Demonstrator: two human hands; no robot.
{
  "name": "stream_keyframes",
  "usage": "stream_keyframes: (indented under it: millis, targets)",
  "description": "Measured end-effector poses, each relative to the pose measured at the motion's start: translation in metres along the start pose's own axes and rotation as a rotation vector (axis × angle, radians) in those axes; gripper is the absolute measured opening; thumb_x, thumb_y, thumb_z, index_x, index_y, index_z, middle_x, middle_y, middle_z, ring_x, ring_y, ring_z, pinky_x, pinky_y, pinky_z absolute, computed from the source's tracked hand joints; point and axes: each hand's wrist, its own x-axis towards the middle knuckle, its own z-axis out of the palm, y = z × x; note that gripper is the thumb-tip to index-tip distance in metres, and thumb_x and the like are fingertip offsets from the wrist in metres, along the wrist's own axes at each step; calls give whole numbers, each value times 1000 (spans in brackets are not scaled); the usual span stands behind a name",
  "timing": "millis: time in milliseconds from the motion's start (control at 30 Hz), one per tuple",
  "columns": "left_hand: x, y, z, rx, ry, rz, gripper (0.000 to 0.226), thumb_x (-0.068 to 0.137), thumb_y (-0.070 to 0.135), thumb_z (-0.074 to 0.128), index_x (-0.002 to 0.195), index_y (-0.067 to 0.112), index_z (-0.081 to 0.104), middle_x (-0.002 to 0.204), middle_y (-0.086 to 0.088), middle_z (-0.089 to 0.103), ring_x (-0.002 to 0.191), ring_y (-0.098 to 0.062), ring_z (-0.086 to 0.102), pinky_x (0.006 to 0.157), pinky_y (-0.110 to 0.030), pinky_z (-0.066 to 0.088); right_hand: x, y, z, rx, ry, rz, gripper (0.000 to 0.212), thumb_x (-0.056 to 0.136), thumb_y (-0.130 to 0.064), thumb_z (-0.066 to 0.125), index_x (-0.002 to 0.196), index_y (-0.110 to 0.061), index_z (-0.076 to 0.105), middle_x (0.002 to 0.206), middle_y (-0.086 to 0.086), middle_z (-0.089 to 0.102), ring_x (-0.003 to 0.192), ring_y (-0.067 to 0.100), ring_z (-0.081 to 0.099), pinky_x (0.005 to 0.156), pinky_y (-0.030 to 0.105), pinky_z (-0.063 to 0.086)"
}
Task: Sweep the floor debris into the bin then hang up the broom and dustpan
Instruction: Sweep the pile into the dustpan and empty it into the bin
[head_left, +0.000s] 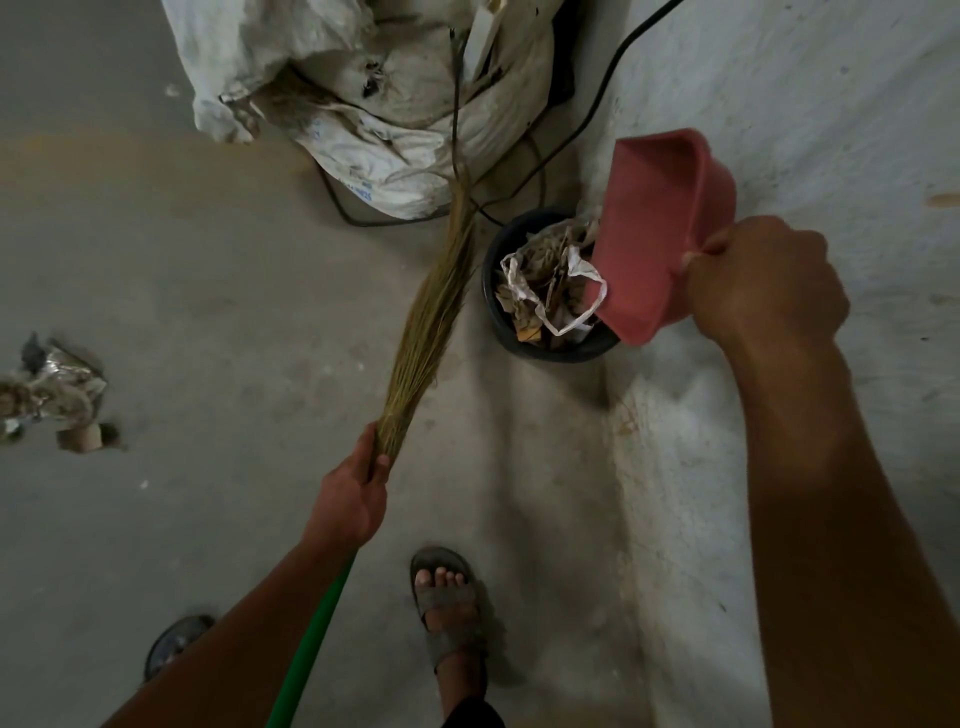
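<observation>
My right hand (763, 280) grips the handle end of a pink dustpan (654, 228), tilted steeply with its lip over the right rim of a black round bin (491, 270). The bin holds paper scraps and a white plastic bag. My left hand (353, 493) grips a grass broom (436, 317) where the straw bristles meet its green handle. The bristles point away from me, their tips reaching the floor left of the bin. A heap of debris (52, 389), foil and paper bits, lies on the floor at the far left.
A big crumpled white sack (374, 93) stands behind the bin. Black cables (582, 124) run from it across the floor beside the bin. A whitewashed wall (805, 104) rises on the right. My sandalled feet (447, 608) stand on the grey concrete floor.
</observation>
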Motion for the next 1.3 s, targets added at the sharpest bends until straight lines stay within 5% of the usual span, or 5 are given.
stream_keyframes:
  millis: [333, 533, 700, 1000, 1300]
  targets:
    - [9, -3, 4, 39, 3, 74, 57, 111, 37, 38, 165, 31, 21, 103, -10, 66, 70, -17, 62, 63, -30, 47, -7, -32, 62, 66, 82, -12, 35, 112, -34, 49, 133, -8, 56, 132, 23, 62, 118, 49, 63, 92, 53, 50]
    - [18, -15, 15, 39, -2, 55, 57, 111, 38, 38, 164, 34, 19, 109, -9, 65, 74, -15, 62, 69, -31, 49, -13, -23, 126, 24, -89, -125, 46, 113, -31, 45, 150, -6, 39, 131, 25, 61, 114, 45, 64, 88, 50, 50]
    - [18, -22, 24, 26, -16, 66, 57, 111, 36, 39, 165, 29, 21, 111, -10, 66, 78, -15, 61, 73, -31, 48, -22, 1, 164, 5, -232, -152, 34, 112, -25, 47, 144, -15, 44, 123, 22, 61, 103, 39, 65, 84, 48, 53]
    - [17, -19, 27, 21, -8, 71, 57, 110, 35, 39, 165, 29, 21, 109, -9, 66, 77, -15, 60, 73, -29, 48, -42, 26, 185, 22, -223, -158, 38, 109, -26, 53, 144, -16, 41, 118, 19, 64, 102, 39, 66, 83, 53, 57]
    - [13, -11, 34, 51, -20, 95, 57, 111, 33, 38, 165, 26, 21, 115, -14, 66, 89, -27, 63, 83, -38, 53, -1, 2, 190, -38, -409, -136, 40, 109, -22, 52, 145, -6, 44, 134, 26, 57, 118, 44, 63, 82, 41, 43]
